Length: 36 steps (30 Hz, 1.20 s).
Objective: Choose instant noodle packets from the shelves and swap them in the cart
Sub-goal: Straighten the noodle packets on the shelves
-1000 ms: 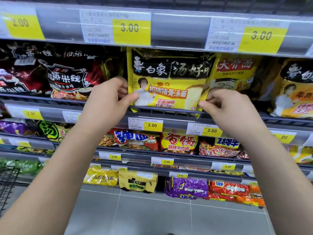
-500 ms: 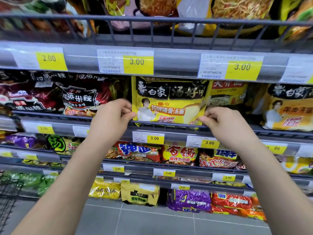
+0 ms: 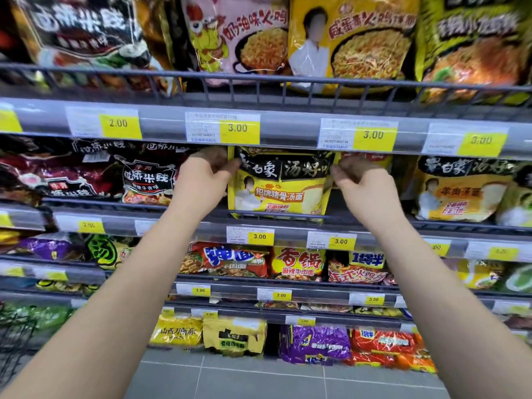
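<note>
A yellow and black noodle multipack (image 3: 280,185) stands upright on the middle shelf behind a wire rail. My left hand (image 3: 203,180) pinches its upper left corner, fingers curled into the shadow under the shelf above. My right hand (image 3: 361,182) pinches its upper right corner the same way. The pack's bottom edge sits behind the shelf rail (image 3: 276,217). The black wire cart (image 3: 11,338) shows only as a sliver at the lower left.
Dark red noodle packs (image 3: 144,180) stand left of the held pack, more yellow packs (image 3: 460,191) to its right. Shelves above and below are packed with other noodle packets behind price labels. Grey floor tiles (image 3: 259,378) lie below.
Both hands have slid from the pack's lower corners at the rail up to its upper corners. The camera has tilted upward, bringing the shelf above into view.
</note>
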### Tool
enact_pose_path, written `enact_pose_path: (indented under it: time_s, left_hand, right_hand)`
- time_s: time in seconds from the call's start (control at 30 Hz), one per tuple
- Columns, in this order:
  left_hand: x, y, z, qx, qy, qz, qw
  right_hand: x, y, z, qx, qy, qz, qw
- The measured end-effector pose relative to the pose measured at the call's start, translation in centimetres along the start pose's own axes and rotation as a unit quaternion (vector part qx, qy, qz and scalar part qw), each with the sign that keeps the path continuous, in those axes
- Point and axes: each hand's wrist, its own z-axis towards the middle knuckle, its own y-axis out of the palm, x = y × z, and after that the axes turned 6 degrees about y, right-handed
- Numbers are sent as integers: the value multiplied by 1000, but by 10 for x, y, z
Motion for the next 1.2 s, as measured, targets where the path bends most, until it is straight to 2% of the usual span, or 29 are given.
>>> enact_pose_path:
  time_s: [0.1,0.23,0.43,0.57,0.7,1.03,1.2]
  left_hand:
    - [1,4,0,29,-59,-95,993]
    - [-2,7,4,38,-71,-121,989]
    - [-9,4,9,28,-48,-88,995]
    - [-10,-1,-2,20,-36,-51,998]
    - [-11,-6,-28,75,-6,-58,995]
    - [102,6,-77,38,114,-153,981]
    - [176,18,-83,75,151,-191,967]
  right_hand:
    - [5,2,4,10,18,-9,1000]
    - [9,10,11,12,45,0,999]
    - [11,16,9,40,57,22,997]
    - [11,13,0,27,69,28,997]
    - [4,-9,-24,44,61,62,995]
    - [-33,-97,-75,49,-31,230,971]
    - [-46,-170,-64,42,-95,269,958]
